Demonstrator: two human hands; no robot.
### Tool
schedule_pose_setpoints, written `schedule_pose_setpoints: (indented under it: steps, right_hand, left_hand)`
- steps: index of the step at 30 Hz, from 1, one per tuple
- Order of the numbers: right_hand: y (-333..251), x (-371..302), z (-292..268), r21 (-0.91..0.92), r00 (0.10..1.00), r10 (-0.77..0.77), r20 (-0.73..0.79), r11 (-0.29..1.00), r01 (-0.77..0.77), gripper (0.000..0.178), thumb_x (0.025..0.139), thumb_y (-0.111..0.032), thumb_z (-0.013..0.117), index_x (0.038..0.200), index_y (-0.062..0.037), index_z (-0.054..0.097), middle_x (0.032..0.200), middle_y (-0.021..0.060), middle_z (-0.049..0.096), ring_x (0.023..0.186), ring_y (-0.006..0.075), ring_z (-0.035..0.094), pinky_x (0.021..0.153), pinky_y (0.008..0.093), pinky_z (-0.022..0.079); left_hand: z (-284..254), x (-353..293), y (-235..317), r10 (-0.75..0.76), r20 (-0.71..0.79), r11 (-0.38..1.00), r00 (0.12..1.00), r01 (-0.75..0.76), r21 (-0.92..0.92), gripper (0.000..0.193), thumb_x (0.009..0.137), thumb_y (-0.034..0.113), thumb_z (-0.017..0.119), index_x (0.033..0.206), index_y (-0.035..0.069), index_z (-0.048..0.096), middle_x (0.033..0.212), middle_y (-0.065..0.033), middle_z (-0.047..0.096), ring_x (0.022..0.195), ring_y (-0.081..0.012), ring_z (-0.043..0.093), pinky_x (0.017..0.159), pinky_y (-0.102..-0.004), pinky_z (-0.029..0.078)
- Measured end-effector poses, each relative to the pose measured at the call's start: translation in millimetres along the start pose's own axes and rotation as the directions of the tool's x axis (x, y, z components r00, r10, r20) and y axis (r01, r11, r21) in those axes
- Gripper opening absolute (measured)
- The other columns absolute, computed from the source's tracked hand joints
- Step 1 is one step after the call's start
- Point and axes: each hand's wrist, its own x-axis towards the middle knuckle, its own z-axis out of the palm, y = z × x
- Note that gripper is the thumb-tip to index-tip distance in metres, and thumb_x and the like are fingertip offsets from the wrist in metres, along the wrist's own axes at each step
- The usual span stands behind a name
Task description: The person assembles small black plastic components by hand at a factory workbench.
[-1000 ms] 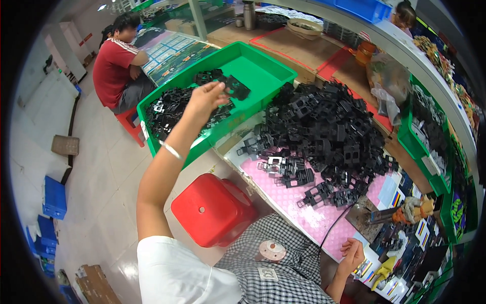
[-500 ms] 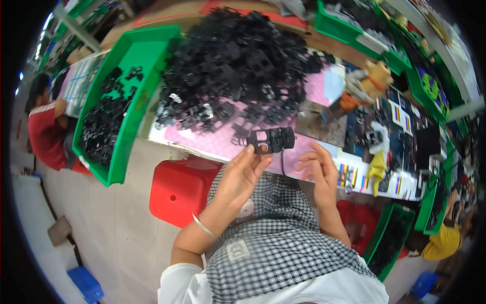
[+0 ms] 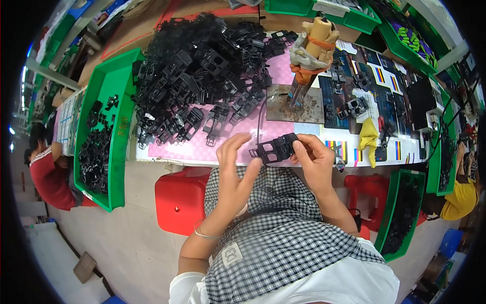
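Pink matting [image 3: 174, 150] covers the left of your bench [image 3: 143, 153], with a heap [image 3: 202, 66] of black pieces on it and a red stool [image 3: 187, 195] below the near edge. One black part [image 3: 276, 149] is held up between your hands, over the bench's near strip. Its long axis runs mostly left to right, the right end tipped a little away from your body. Your right hand [image 3: 315, 159] is the nearer, thumb and fingers closed on that right end. Your left hand [image 3: 235, 175] is wide open, fingers spread well apart from the thumb, whose tip is just beside the part's framed left end; whether it touches, I cannot tell.

To your left, a green tray [image 3: 119, 147] holds black pieces, thickest in its near half. Low on your right, a second tray [image 3: 389, 210] holds dark pieces too small to make out. Right of the heap, a metal plate [image 3: 278, 109] lies under a tool with a wrapped handle [image 3: 319, 43]; a yellow cloth [image 3: 368, 136] lies further right.
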Motion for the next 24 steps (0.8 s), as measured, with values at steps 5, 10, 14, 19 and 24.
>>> schedule_pose_setpoints:
  steps: [5,10,14,19,24]
  right_hand:
    - [2.7,4.8,-0.8,0.008,1.000,0.025,-0.012,1.000,-0.025,0.017,0.088,-0.006,0.059,0.102,0.0040,0.060,0.077,0.0054,0.062,0.060,0.0080,0.058,0.053,0.0197,0.047]
    - [4.0,18.5,-6.8,-0.023,0.998,0.039,-0.040,0.999,-0.040,0.019,0.089,-0.009,0.058,0.103,0.0040,0.060,0.072,0.0035,0.061,0.059,0.0060,0.055,0.051,0.0188,0.045]
    - [13.9,25.8,-12.3,-0.128,0.999,0.030,-0.016,0.991,-0.032,0.021,0.090,-0.012,0.057,0.104,0.0030,0.061,0.066,0.0001,0.057,0.055,0.0036,0.050,0.048,0.0177,0.040]
    - [18.9,32.6,-9.3,-0.003,0.993,0.112,-0.024,0.994,-0.112,0.022,0.091,-0.014,0.056,0.106,0.0016,0.061,0.063,-0.0012,0.054,0.053,0.0026,0.046,0.046,0.0170,0.036]
    - [20.1,38.4,-9.9,0.086,0.975,0.221,-0.010,0.972,-0.219,0.023,0.092,-0.015,0.054,0.108,0.0002,0.060,0.062,-0.0014,0.054,0.051,0.0023,0.045,0.045,0.0162,0.035]
  left_hand:
    - [20.7,26.3,-5.1,-0.166,0.246,0.916,0.955,0.242,-0.320,0.030,0.092,0.017,0.052,0.116,0.000,0.055,0.099,-0.0079,0.062,0.088,-0.0131,0.057,0.077,-0.0267,0.045]
    - [38.9,42.1,-19.0,-0.200,0.393,0.810,0.898,0.377,-0.450,0.031,0.094,0.020,0.050,0.117,-0.001,0.056,0.089,-0.0018,0.062,0.077,-0.0065,0.055,0.067,-0.0205,0.043]
    - [44.4,50.7,-23.9,-0.190,0.438,0.766,0.879,0.412,-0.493,0.031,0.095,0.020,0.050,0.117,-0.001,0.057,0.090,-0.0010,0.061,0.073,-0.0059,0.053,0.063,-0.0201,0.043]
    - [52.1,56.6,-31.6,-0.233,0.395,0.789,0.889,0.410,-0.457,0.029,0.093,0.018,0.053,0.114,-0.001,0.058,0.082,-0.0040,0.062,0.069,-0.0062,0.052,0.060,-0.0201,0.042]
    - [51.9,67.5,-28.5,-0.138,0.321,0.913,0.937,0.246,-0.326,0.029,0.093,0.016,0.052,0.115,-0.002,0.057,0.083,-0.0068,0.062,0.074,-0.0097,0.056,0.064,-0.0232,0.045]
